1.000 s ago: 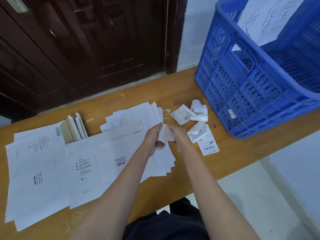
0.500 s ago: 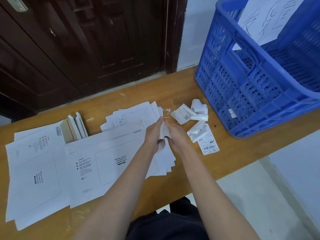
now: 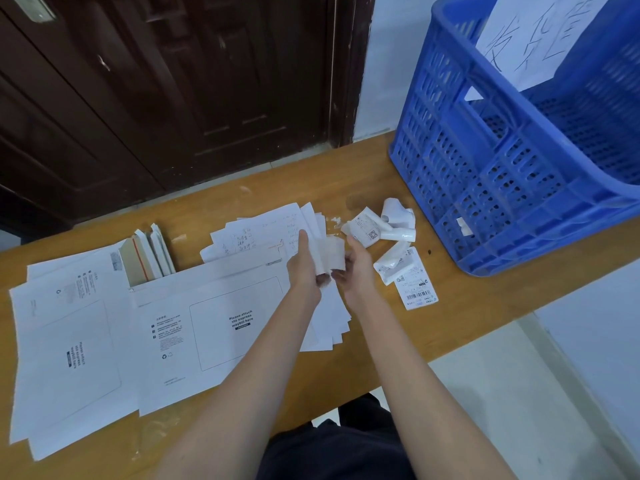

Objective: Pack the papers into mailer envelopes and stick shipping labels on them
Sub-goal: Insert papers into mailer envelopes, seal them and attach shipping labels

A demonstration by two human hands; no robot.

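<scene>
Wooden table (image 3: 346, 174); left hand (image 3: 306, 268) and right hand (image 3: 358, 268) both pinch curled label (image 3: 330, 254).

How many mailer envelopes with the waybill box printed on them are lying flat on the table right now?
2 show a waybill box: one mailer envelope in front of the left forearm, another mailer envelope at the table's left end. White edges beneath suggest more may be hidden.

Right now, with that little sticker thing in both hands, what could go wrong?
The curled label, held between the left hand and right hand, might crease or stick to itself. It is held above the loose papers, so it could catch one instead of the mailer envelope. Other labels lie close by and could get mixed up.
</scene>
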